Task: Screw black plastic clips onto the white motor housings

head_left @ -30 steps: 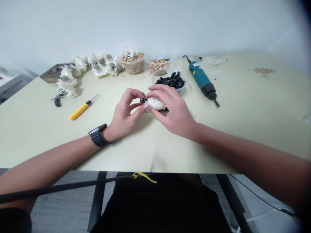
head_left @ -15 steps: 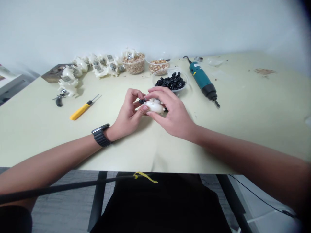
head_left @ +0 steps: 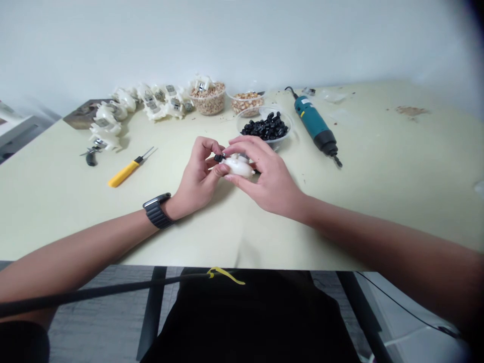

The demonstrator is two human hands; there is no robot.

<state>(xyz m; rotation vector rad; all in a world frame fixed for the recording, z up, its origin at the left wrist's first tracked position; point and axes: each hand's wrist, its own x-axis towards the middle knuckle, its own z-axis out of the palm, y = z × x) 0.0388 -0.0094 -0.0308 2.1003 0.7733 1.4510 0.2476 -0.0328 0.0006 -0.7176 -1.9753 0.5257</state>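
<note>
Piece (head_left: 239, 167) is shifting slightly left; my left hand (head_left: 196, 181) and right hand (head_left: 272, 179) are both gripping it, apparently still adjusting.

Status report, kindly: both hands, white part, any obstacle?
Left hand, right hand hold white part. Black piece at its left end. Bowl beyond, nothing visibly blocking.
</note>
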